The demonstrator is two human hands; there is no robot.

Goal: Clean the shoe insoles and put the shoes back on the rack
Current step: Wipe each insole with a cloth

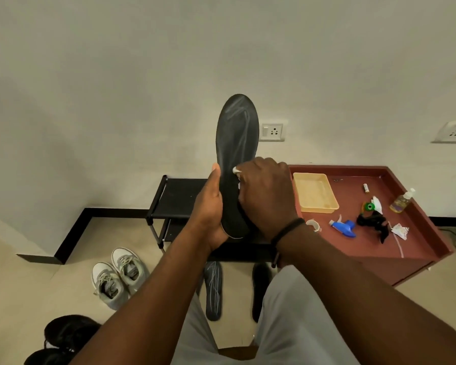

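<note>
Against the pale wall, a red-brown table (419, 248) stands to the right of a black shoe rack (177, 198). On the floor left of the rack sits a pair of grey-white sneakers (117, 276), with black shoes (63, 338) nearer the camera. Held upright before the rack is a dark insole (236, 143); the left hand (211, 214) grips its heel end, thumb along the edge, while the right hand (266, 196) curls around a white cloth (237, 171) pressed against the insole's face. Two more insoles (213, 293) lie on the floor between the person's knees. On the table rest a yellow tray (315, 192), a blue spray head (344, 227) and a pump bottle (402, 201); its label is too small to read.
</note>
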